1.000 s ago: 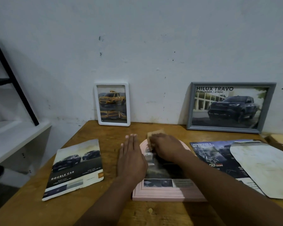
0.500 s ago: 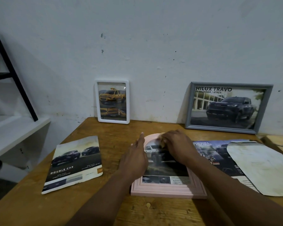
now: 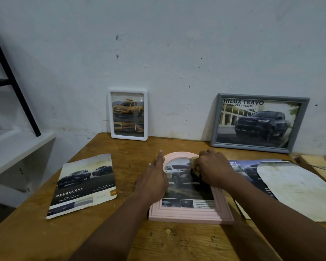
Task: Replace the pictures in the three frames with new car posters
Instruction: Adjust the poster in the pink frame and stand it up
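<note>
wooden table (image 3: pixel 120 147) up against a scuffed white wall. dead centre, low in the frame: pink frame (image 3: pixel 190 215) with an arched top, lying flat, a car poster (image 3: pixel 184 187) with a pale pickup showing inside it. left hand (image 3: pixel 152 181) on the frame's left edge, fingers straight, pressing flat, not closed on anything. right hand (image 3: pixel 213 170) over the upper right of the arch, fingers curled and clamped on a tan piece (image 3: pixel 195 159), held against the poster; cloth or card, hard to tell. back at the wall, centre of the frame: white frame (image 3: pixel 129 138) propped upright, yellow truck picture inside. upper right: grey frame (image 3: pixel 252 147) leaning on the wall, dark pickup under the words hilux travo. lower left on the table: double cab brochure (image 3: pixel 83 185), lying flat, well apart from the pink frame. right of the pink frame: blue poster (image 3: pixel 241 166) flat on the wood, partly covered by a stained pale sheet (image 3: pixel 299 194). far left: white shelf (image 3: pixel 17 147) with a black bar (image 3: pixel 13 81) slanting up from it.
</note>
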Action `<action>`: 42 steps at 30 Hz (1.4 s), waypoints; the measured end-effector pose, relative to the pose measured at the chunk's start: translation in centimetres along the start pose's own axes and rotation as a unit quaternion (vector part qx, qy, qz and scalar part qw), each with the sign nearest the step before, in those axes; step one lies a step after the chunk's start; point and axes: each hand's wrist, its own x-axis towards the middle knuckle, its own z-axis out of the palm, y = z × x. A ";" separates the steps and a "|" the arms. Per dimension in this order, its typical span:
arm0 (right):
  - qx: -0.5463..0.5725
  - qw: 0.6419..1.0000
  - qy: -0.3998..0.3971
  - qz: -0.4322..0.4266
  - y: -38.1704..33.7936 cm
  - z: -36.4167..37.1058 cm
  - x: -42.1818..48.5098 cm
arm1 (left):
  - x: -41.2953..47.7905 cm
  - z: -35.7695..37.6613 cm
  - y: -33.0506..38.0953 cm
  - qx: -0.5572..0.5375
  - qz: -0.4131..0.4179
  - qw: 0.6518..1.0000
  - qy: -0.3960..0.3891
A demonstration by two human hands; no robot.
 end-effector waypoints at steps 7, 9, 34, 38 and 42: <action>0.283 0.939 0.139 0.138 2.7 -0.6 -2.4 | 0.3 0.1 0.0 0.000 0.001 1.000 0.000; 0.269 0.950 0.090 0.130 2.3 -0.3 -3.0 | 0.3 0.1 0.1 0.005 0.001 1.000 0.001; 0.282 0.944 0.051 0.165 6.9 -6.2 -10.2 | 0.3 -1.8 0.6 -0.001 -0.012 0.997 -0.081; 0.189 0.972 -0.012 0.140 5.4 -3.6 -11.9 | -0.5 -1.9 0.1 0.004 -0.023 0.997 -0.073; 0.132 0.986 -0.050 0.086 2.8 -1.4 -14.5 | -1.5 -1.8 0.0 0.008 -0.030 0.998 -0.063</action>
